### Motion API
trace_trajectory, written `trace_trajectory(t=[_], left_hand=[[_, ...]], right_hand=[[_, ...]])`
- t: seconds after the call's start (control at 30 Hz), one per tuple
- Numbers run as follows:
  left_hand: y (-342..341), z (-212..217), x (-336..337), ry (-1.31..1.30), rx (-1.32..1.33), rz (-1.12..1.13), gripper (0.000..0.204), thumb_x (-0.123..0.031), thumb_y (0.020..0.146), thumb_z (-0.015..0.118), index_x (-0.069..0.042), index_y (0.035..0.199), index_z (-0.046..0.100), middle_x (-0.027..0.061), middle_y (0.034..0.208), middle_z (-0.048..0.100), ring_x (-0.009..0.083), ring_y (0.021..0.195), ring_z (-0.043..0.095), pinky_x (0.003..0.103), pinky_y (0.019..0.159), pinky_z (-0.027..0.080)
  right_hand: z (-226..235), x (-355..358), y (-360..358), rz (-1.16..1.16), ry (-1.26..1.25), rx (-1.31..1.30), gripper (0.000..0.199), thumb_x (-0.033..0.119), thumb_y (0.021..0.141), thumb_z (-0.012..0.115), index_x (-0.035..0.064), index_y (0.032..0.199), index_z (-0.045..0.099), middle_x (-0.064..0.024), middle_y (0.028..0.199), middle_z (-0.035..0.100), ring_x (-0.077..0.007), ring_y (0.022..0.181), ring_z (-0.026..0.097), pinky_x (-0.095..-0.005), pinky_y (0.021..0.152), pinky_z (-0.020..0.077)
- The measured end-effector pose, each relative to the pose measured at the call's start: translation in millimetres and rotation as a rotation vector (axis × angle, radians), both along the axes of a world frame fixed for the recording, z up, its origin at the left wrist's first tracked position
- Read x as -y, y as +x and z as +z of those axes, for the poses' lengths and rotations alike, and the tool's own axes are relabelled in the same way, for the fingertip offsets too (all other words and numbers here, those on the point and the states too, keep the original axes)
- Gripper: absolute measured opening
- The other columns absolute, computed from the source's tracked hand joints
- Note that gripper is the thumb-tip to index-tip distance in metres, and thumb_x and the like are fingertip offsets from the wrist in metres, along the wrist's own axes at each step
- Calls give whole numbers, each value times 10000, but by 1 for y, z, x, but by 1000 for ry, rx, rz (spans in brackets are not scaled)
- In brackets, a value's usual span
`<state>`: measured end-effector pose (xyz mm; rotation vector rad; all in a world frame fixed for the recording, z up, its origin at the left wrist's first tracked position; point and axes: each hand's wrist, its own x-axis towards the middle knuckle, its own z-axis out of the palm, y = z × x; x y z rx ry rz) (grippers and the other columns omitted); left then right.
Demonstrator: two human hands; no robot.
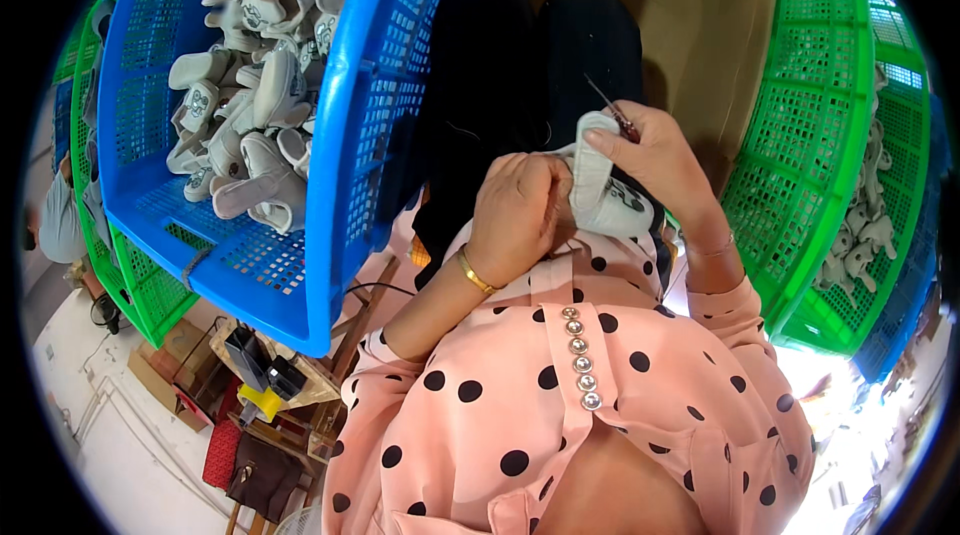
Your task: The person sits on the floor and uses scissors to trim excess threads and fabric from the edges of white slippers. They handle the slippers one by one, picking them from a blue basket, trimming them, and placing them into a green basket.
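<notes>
Over my lap I hold a small light-grey fabric shoe with a padded edge and a dark printed motif on its side. My left hand is closed, its fingers gripping the shoe's left end. My right hand is closed round a thin pointed metal tool with a dark red handle; its tip sticks out up and to the left, away from the shoe. The right thumb lies against the shoe's upper edge. My fingers hide part of the shoe.
Close on my left stands a blue plastic basket heaped with similar grey shoes. A cardboard box is ahead of my knees. To the right are green baskets, one holding more grey pieces. A small wooden table stands at lower left.
</notes>
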<state>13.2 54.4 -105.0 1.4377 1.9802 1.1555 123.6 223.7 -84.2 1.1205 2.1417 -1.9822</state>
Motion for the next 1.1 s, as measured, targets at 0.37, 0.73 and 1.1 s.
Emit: trace_trajectory(t=[0.37,0.73,1.1], left_hand=[[-1,-15,10,-110,96,72,93,-92,896,598,-37,943,541,96,889,637,309,836,598,393,803,455],[1,-25,12,-111,203,182,127,-128,944,582,-22,993,532,116,953,644,311,831,605,374,738,482],[0,-28,9,-12,159,203,126,-102,954,572,-3,999,508,128,1021,631,294,805,619,345,700,502]], right_hand=[[-34,26,7,-177,-218,3,266,235,917,655,-25,911,600,10,729,539,-56,673,477,-243,591,429],[-5,11,33,401,852,10,426,485,858,618,75,768,544,-94,604,568,-292,565,584,-376,514,459],[-16,9,15,532,1119,-77,408,467,828,652,101,700,524,-42,524,507,-216,499,546,-326,466,422]])
